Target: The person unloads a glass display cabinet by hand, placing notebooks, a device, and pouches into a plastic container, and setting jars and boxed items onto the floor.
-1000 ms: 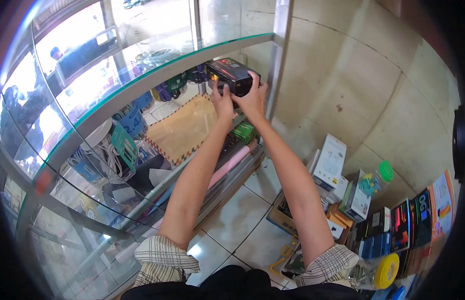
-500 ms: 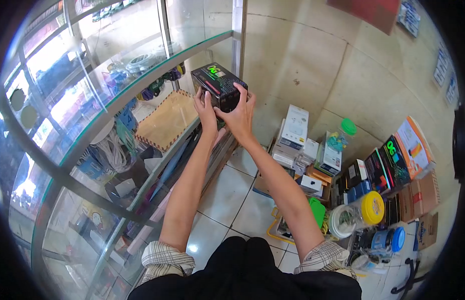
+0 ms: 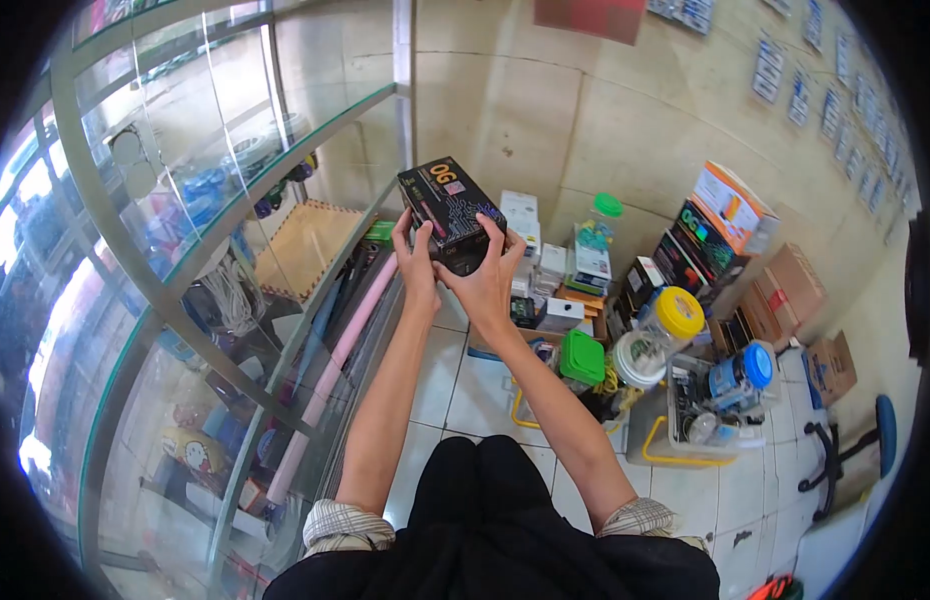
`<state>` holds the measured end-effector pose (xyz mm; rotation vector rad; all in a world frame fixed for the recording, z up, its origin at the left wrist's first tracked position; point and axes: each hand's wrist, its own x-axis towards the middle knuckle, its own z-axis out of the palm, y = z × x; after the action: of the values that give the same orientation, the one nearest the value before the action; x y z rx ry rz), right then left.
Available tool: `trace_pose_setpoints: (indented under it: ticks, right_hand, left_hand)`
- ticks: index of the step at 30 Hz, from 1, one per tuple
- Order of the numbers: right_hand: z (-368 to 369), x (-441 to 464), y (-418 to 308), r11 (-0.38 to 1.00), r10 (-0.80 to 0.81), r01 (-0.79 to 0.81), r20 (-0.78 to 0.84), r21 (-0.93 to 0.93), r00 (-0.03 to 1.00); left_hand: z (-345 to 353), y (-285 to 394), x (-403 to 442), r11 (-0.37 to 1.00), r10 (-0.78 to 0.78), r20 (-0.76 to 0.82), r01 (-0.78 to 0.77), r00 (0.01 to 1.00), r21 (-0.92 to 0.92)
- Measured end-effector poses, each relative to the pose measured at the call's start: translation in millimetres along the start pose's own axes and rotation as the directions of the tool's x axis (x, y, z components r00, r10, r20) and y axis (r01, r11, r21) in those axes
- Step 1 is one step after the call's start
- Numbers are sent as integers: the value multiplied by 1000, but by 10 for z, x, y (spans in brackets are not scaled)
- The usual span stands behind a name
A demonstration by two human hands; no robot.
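A black printed product box (image 3: 453, 205) is held out in front of me, tilted, with orange lettering and a circuit-like pattern on its top. My left hand (image 3: 417, 262) grips its near left side, fingers bent against the edge. On the near right side, my right hand (image 3: 485, 278) has its fingers over the top edge and its thumb underneath. Both hands are closed on this one box. Just left of it stands the glass display case (image 3: 255, 195), whose shelf holds a brown envelope (image 3: 307, 248).
Stacked small boxes (image 3: 560, 315), a green-lidded jar (image 3: 583, 358), a yellow-lidded jar (image 3: 677, 315) and a blue-lidded jar (image 3: 742, 370) crowd the floor at right. Cardboard boxes (image 3: 785, 290) stand by the wall. A chair base (image 3: 835, 455) is at far right.
My view has turned to the right. The box has come away from the case's shelf edge toward the right and tilted, still in both hands. Its lettering now looks orange instead of green.
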<state>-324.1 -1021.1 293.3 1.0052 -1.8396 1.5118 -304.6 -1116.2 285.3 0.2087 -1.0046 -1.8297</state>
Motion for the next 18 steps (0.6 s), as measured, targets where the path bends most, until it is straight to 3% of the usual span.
trace_pose_setpoints:
  ticks: [4, 7, 9, 10, 12, 16, 18]
  right_hand:
    - [-270, -141, -72, 993, -4, 0, -34, -116, 999]
    - [-505, -214, -74, 989, 20, -14, 39, -150, 999]
    - [-675, -240, -51, 1000, 9, -10, 35, 4, 999]
    - [-762, -241, -36, 1000, 21, -20, 35, -6, 999]
    - [-929, -173, 18, 974, 166, -181, 114, 135, 979]
    - [-1263, -32, 103, 933, 248, -296, 231, 205, 941]
    - [-1427, -13, 86, 912, 273, -333, 252, 239, 928]
  left_hand:
    - [101, 56, -228, 998, -40, 75, 44, 996, -53]
    - [120, 64, -336, 986, -159, 116, 163, 980, -22]
    - [174, 131, -428, 980, -197, 125, 196, 972, 19]
    - [199, 168, -486, 973, -228, 124, 221, 966, 69]
    - [207, 95, -531, 951, -309, 166, 307, 936, 38]
    - [384, 87, -692, 927, -373, 229, 369, 899, 64]
    - [492, 69, -793, 865, -474, 279, 501, 835, -30]
